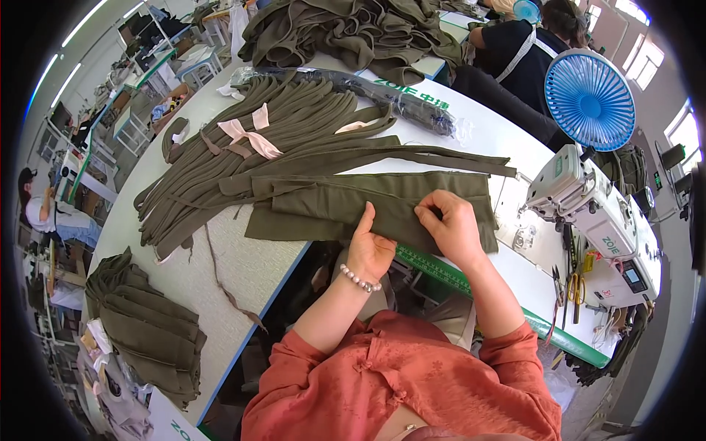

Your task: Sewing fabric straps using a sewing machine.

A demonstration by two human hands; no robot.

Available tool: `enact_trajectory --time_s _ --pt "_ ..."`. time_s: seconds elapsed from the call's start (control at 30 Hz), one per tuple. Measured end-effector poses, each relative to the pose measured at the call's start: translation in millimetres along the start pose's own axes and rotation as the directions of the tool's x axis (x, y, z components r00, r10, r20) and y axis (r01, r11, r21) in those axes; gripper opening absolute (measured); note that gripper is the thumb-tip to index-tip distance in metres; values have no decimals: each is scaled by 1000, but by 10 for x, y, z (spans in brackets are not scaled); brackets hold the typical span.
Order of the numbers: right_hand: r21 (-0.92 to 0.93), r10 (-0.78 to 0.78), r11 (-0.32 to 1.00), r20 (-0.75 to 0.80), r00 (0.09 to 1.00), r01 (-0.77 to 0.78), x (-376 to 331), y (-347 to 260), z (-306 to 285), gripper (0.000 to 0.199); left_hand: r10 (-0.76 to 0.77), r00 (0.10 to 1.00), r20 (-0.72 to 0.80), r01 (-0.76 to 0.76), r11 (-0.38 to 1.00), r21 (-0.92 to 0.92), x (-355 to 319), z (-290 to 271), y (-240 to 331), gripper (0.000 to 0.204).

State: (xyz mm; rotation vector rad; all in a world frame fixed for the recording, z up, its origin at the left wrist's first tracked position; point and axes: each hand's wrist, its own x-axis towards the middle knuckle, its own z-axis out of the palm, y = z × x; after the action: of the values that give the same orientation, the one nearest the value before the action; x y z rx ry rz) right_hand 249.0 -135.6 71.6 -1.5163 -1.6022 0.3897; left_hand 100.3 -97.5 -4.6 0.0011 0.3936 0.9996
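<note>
A long olive-green fabric panel (316, 217) lies across the table in front of me, with a folded strip along its upper layer. My left hand (373, 253) is at its near edge, thumb on top and the other fingers partly hidden beneath the cloth. Thumb and forefinger of my right hand (454, 226) pinch the panel's surface farther right. Beyond the panel sits a big bundle of olive strips (198, 173), tied with a pale pink cloth band (254, 140). A few loose strips (441, 156) stretch toward the sewing machine.
A white sewing machine (596, 213) stands at right, with scissors (576, 287) beside it and a blue fan (590, 99) behind. Stacked olive pieces (151, 323) lie at left. Piled garments (346, 33) cover the far side. A person in black (515, 55) sits at the far right.
</note>
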Motion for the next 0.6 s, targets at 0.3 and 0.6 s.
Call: enact_trajectory --time_s 0.3,0.6 --pt "474 399 796 57 915 -376 -416 200 227 10 112 993 30 -114 991 70 -95 109 215 37" --pt "590 361 744 40 932 -314 -514 255 363 8 298 954 -16 -293 947 128 -31 123 433 33"
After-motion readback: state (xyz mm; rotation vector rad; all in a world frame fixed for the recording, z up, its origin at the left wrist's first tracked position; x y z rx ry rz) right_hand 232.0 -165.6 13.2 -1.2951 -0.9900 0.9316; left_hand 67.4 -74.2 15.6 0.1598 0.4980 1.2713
